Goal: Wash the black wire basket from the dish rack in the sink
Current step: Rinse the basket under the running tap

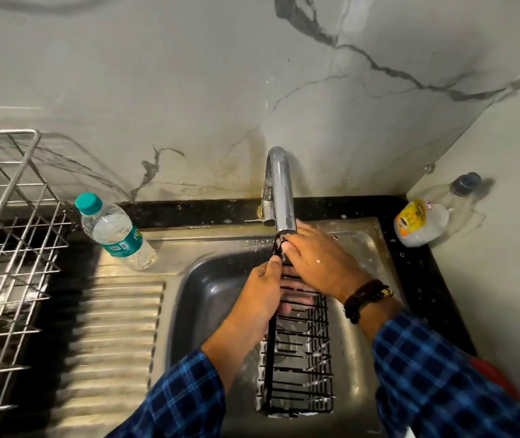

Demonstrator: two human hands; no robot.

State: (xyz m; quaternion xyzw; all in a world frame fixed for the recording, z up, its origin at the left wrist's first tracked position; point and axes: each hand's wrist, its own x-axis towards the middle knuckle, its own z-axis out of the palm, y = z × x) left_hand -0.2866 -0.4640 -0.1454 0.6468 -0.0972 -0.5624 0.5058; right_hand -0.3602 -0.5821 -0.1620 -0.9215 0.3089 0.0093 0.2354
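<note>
**Basket under the tap, both hands on it**

Far left, your steel dish rack [9, 235] stands on the counter, and no dishes show in the part in view. Just right of it, a clear water bottle [114, 230] with a teal cap leans at the top of the ribbed drainboard [116, 330], partly filled by the look of it, and well clear of your work.

Now the sink [208, 279]. Your left hand [260, 294] is clamped round the near long edge of the black wire basket [299, 358], thumb on top, propping it up so its far end rises to the tap spout [280, 191]. That tilt, I'd say, lets water run down the length of it. Whether water is flowing is hard to tell. White flecks, probably suds, cling to the lower wires. The basket holds nothing.

Your right hand [321, 263] lies flat across the upper end, fingers spread and pressed onto the wires, not curled shut, seemingly rubbing under the spout.

Far right, a soap bottle [422, 222] with a yellow label lies tipped in the corner, mostly empty.
</note>
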